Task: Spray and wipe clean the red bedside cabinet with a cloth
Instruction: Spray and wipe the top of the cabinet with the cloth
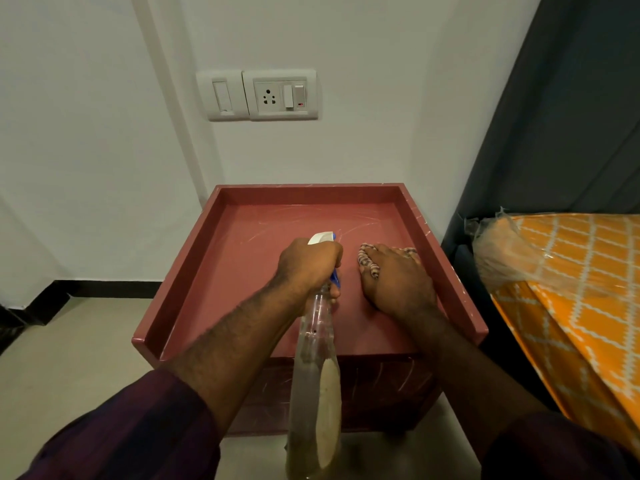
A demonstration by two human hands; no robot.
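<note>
While the left hand (309, 264) grips the spray bottle (317, 368) by its neck over the red cabinet (242, 271), the right hand (398, 277) presses a patterned cloth (367, 259) flat, fingers straight, on the cabinet's streaked surface

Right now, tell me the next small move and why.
Probably slide the cloth away from you: the right hand presses it flat on the cabinet top, pale streaks lie farther back, and the left hand grips the spray bottle.
</note>
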